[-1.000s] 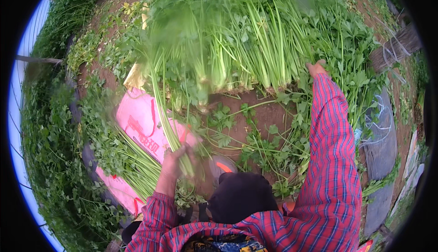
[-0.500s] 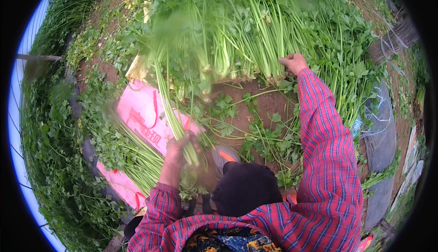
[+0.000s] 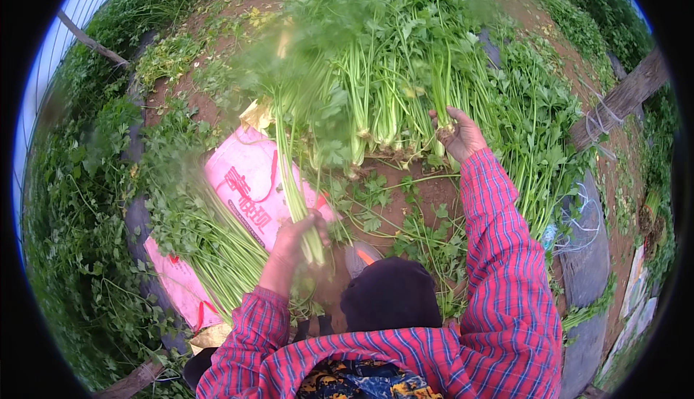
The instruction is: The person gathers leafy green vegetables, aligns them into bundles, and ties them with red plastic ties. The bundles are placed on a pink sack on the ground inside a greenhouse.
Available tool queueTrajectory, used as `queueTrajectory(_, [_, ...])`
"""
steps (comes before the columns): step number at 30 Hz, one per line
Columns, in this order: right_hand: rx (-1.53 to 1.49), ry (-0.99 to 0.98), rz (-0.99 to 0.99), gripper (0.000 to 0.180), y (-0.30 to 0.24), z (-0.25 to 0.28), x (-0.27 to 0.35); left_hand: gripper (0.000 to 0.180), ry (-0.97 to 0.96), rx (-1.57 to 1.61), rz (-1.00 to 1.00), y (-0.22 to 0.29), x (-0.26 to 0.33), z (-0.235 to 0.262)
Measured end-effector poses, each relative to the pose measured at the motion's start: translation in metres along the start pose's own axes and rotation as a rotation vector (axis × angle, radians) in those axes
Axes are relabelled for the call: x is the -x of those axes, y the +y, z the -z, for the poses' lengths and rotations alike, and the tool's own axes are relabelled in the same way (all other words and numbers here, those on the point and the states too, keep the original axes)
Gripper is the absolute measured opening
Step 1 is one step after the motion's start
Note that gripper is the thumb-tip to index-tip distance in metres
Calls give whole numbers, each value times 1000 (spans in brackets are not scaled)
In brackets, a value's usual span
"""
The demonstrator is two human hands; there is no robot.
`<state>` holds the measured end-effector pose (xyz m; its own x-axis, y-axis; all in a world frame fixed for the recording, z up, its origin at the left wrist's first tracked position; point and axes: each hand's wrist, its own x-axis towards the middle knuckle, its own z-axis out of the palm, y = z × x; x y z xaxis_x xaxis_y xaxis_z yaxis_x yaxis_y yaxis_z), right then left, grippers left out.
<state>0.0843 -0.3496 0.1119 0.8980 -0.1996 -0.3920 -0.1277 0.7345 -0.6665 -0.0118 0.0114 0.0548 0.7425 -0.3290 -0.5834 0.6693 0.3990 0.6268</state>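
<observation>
My left hand [image 3: 295, 240] is wrapped round the lower stalks of a celery bunch [image 3: 291, 182], whose leafy end leans up and away from me. At the right of the big celery pile [image 3: 383, 88], my right hand [image 3: 460, 137] grips a celery plant [image 3: 443, 84] near its root end. Its fingers close round the base, and the stalks still stand among the others. Root ends of the pile face me above bare soil. Left of my left hand, more celery stalks [image 3: 228, 254] lie across a pink bag [image 3: 249, 175] with red print.
Loose leaves and stems [image 3: 416, 218] litter the soil before my knees. A wooden post [image 3: 622, 103] tied with string stands at right, above dark sheeting [image 3: 587, 254] with blue-white twine [image 3: 578, 225]. Dense green plants [image 3: 79, 204] line the left side.
My right hand has closed round a celery plant's base at the pile's right edge. My left hand keeps its bunch. The whole view has shifted and turned slightly.
</observation>
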Motion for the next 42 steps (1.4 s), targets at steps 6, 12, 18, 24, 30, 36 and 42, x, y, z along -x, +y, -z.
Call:
queueTrajectory(6, [178,-365,417,50,-19,-86,120,12,-10,2,-8,9,6,11])
queueTrajectory(12, [722,-73,361,53,98,-57,58,13,-57,28,-68,13,12,2])
queueTrajectory(18, [768,43,235,39,180,2,35,13,-40,-8,-144,27,22,-16])
queueTrajectory(24, [758,-62,42,23,201,-3,72,14,64,-207,-135,18,3,-38])
queueTrajectory(30, [1088,-172,303,31,210,9,93,15,124,-585,-192,-9,-45,-38])
queueTrajectory(36, [981,-86,201,41,198,-10,84,14,235,-679,-158,-30,-62,-29])
queueTrajectory(42, [149,40,195,35,114,-25,34,17,286,-506,-119,-28,-47,-26])
